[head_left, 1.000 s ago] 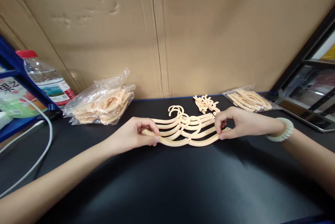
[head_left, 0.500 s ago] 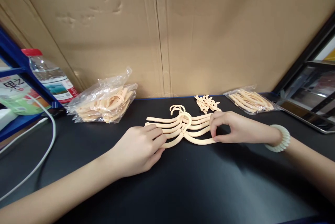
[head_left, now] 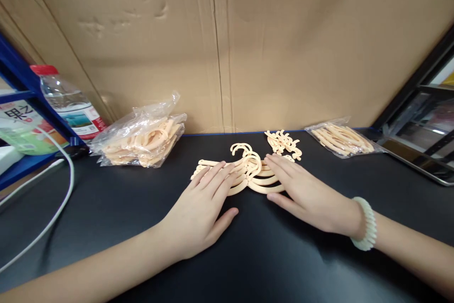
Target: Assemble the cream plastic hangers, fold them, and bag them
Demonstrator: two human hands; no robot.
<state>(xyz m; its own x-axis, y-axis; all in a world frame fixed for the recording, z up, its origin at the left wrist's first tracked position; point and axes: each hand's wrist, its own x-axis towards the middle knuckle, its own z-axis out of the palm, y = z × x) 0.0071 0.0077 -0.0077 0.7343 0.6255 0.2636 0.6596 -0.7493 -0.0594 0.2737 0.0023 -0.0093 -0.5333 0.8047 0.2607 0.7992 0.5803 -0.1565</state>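
Several cream plastic clothes hangers (head_left: 264,182) lie in an overlapping row on the black table, their curved hooks together in the middle. My left hand (head_left: 203,208) rests flat over their left arms, fingers stretched out and thumb apart. Over the right arms lies my right hand (head_left: 307,190), also open, with its fingers extended. Both palms hide the outer parts of the hangers. Just behind my right hand sits a small pile of cream curved plastic pieces (head_left: 283,143).
A clear plastic bag of cream parts (head_left: 142,142) stands at the back left, beside a red-capped water bottle (head_left: 73,104). Another bag of long cream pieces (head_left: 342,138) lies at the back right. A white cable (head_left: 69,194) curves along the left. Cardboard (head_left: 149,47) walls the back.
Both hands have gone from curled fingers at the hanger ends to flat, spread fingers on top of the hangers. My right hand has shifted inward to the left.
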